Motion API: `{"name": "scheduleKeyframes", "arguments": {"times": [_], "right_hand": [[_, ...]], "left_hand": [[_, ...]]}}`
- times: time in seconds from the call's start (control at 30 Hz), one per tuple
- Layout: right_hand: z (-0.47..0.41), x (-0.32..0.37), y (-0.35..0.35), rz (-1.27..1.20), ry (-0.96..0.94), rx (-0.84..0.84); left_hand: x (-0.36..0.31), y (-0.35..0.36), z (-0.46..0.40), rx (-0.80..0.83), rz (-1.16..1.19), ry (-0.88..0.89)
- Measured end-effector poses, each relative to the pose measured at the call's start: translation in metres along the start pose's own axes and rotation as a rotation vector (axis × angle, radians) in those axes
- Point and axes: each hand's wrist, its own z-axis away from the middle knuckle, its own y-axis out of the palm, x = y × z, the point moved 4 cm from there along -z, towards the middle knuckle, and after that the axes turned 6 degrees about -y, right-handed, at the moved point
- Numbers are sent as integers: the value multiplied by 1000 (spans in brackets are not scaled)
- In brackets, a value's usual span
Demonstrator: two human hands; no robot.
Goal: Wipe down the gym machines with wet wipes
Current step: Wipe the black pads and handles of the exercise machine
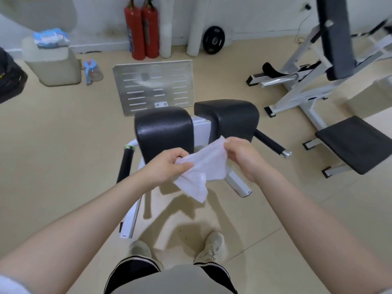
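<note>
A white wet wipe is stretched between both hands above the machine in front of me. My left hand pinches its left edge and my right hand pinches its upper right corner. Part of the wipe hangs down loosely below. Under the hands stands a gym machine with two black pads, the left pad and the right pad, on a white frame with black handles. A blue-and-white pack of wipes lies on a white container far left.
A slotted metal footplate lies beyond the pads. Two red fire extinguishers and a black weight plate stand against the wall. A white-framed bench machine with a black seat stands at right. A dark object is at far left.
</note>
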Motion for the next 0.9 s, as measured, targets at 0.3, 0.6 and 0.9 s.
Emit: {"name": "scheduleKeyframes", "arguments": {"times": [0.3,0.6,0.9], "right_hand": [[19,-12,-72,776,-729,64],[15,-34,-143,569,-796,22],[-76,-39,-152,-269,-14,554]], "left_hand": [[-51,107,-47,-80,799,-401],[-86,158,-77,-163,566,-276],[-120,115,-110,-118,358,-222]]}}
